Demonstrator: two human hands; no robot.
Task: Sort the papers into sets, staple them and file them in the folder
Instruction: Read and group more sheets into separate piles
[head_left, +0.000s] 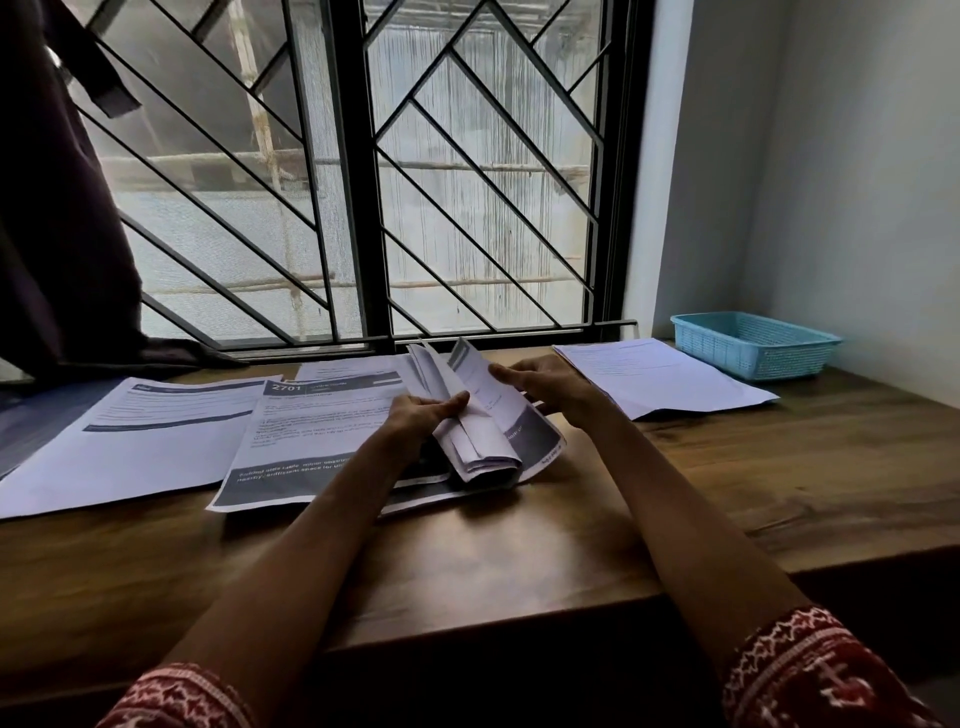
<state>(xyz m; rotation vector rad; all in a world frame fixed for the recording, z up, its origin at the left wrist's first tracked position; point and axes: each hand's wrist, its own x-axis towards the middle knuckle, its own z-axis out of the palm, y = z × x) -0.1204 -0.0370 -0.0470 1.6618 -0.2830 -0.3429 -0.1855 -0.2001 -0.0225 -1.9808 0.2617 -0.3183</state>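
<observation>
Wood desk (519, 561), brown and smooth, runs along a window (363, 171) with dark diagonal bars; a pale wall (857, 182) closes the right corner and a dark curtain (57, 234) hangs at the left, its hem spilling onto the sill. Printed sheets lie across the desk: one sheet (140, 436) at far left, another headed 2701 (311, 431) overlapping it near the middle, and a separate pile (660, 376) to the right. Just behind that pile, in the corner, sits a blue basket (758, 345). At the centre a bundle of papers (478, 415) stands partly lifted, its lower edge curled on the sheets beneath. The left hand (421, 413) grips the bundle's near-left edge, thumb on top. The right hand (540, 382) pinches the top page, peeling it back. Red patterned sleeves (810, 670) show at the bottom edge.
</observation>
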